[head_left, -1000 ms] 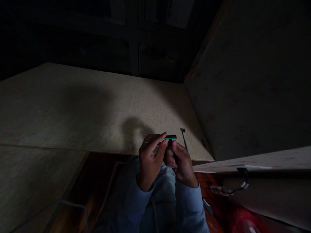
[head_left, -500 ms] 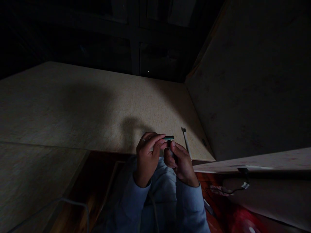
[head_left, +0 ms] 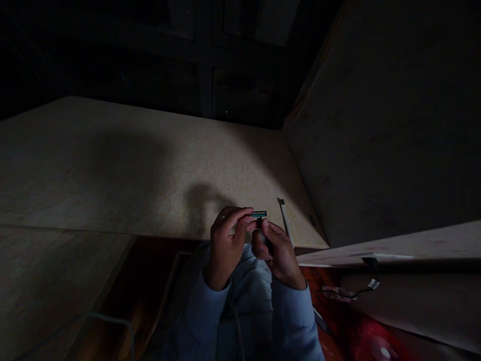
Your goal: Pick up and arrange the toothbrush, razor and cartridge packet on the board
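Between my hands is a razor, its dark, teal-edged head [head_left: 259, 214] lying crosswise above a dark neck [head_left: 259, 223]. My left hand [head_left: 228, 243] pinches the left end of the head between thumb and fingers; a ring shows on one finger. My right hand [head_left: 277, 248] is closed around the handle, its thumb up near the neck. Most of the handle is hidden by the fingers. Whether head and neck are joined, I cannot tell. Just right of my right hand, a pale toothbrush [head_left: 285, 220] with dark bristles lies on the table.
The pale speckled table [head_left: 150, 165] stretches ahead and left, with a wall panel [head_left: 383, 130] on its right. A small dark object [head_left: 312, 220] lies near the right edge. A cable [head_left: 108, 317] crosses the lower left; a red item [head_left: 376, 341] is low on the right.
The razor head has tipped slightly, showing more of its ridged teal face. Both hands keep their grip. The whole view has shifted a little.
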The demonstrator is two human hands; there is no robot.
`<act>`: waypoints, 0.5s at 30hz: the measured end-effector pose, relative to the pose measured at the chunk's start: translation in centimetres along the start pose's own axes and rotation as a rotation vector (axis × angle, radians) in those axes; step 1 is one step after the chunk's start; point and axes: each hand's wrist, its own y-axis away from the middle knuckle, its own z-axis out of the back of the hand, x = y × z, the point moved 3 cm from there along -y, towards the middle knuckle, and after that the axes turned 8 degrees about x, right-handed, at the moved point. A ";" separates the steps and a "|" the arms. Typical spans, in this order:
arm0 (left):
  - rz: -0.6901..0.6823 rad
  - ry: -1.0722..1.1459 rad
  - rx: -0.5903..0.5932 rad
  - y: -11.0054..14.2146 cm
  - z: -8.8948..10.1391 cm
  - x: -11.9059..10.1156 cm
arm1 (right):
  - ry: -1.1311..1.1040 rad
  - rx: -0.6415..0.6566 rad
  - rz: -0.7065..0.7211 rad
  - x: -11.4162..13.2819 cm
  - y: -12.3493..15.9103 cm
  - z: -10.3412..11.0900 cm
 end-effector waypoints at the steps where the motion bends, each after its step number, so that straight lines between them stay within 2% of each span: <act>1: 0.001 0.001 0.006 0.0 0.0 0.1 | 0.011 -0.002 0.009 0.0 0.0 0.1; 6: 0.002 -0.004 0.018 -0.2 0.2 0.8 | 0.104 -0.066 0.067 0.5 0.3 0.7; 15: -0.005 -0.055 0.010 -0.4 0.3 1.6 | 0.103 -0.120 0.048 1.8 1.7 2.0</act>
